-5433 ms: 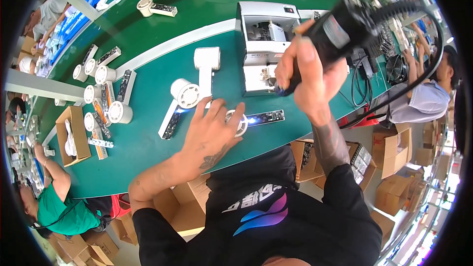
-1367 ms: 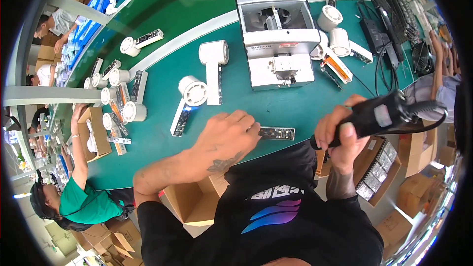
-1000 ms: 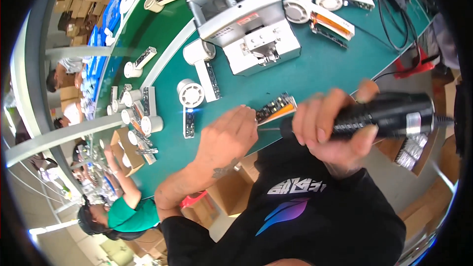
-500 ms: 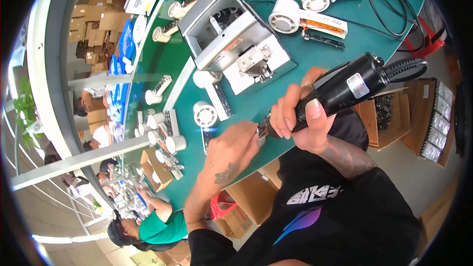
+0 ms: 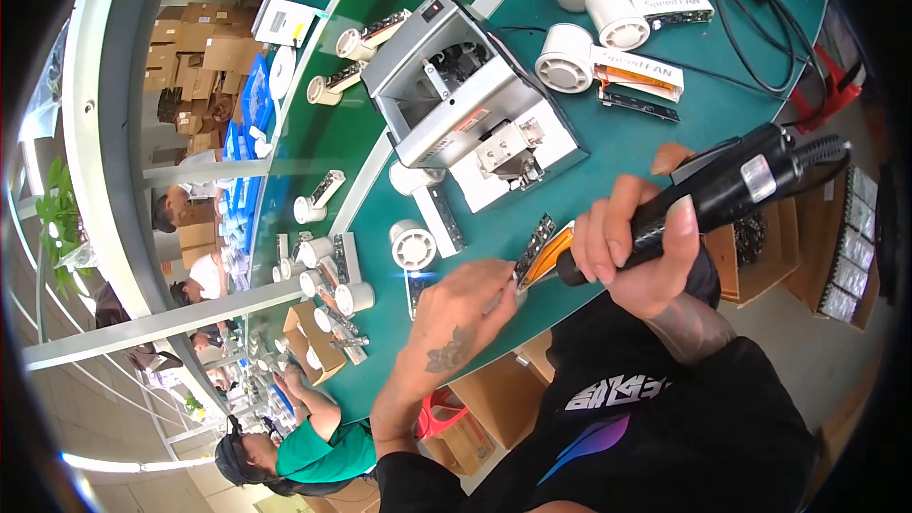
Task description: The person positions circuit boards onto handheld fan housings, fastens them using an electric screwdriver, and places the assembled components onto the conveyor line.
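Observation:
My right hand (image 5: 655,252) is wrapped round a black electric screwdriver (image 5: 717,195), which slants up to the right with its cord at the far end. Its front end is beside an opened handheld fan handle, where an orange battery (image 5: 548,255) and a dark circuit board (image 5: 535,242) show. My left hand (image 5: 465,309) is closed round the fan's other end and hides most of it. Just beyond that hand stands another white fan (image 5: 413,245) with a round vented head.
A grey metal machine (image 5: 465,100) with a white front plate stands at the table's middle. White fans (image 5: 567,59) with opened handles lie behind it and to the left. Black cables (image 5: 750,24) run at the far right. An open carton (image 5: 313,342) sits left; a co-worker in green (image 5: 323,446) is beyond.
The screwdriver has moved right and down, away from the fan handle. The battery and board inside now show more fully. My left hand keeps its grip, slightly shifted in the picture.

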